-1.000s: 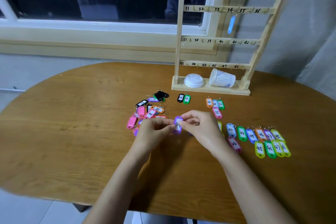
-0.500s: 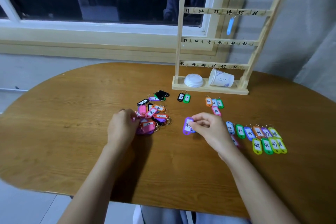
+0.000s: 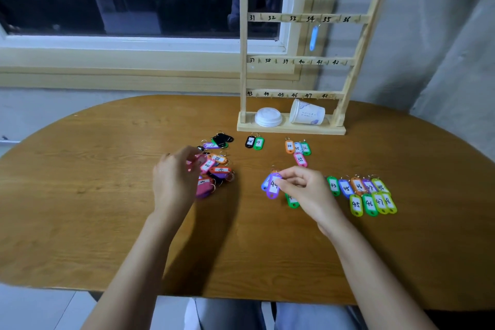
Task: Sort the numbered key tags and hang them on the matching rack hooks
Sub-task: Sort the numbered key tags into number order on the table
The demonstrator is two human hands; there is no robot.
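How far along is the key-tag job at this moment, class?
Done: one blue tag hangs on the rack, and sorted rows lie on the table to the right. In hand: the right hand pinches a purple tag; the left hand is at the mixed pile. Left: sorting that pile and hanging nearly every tag.

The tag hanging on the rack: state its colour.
Light blue; the tag hangs from the rack in its 31-36 row, clearest in the head view.
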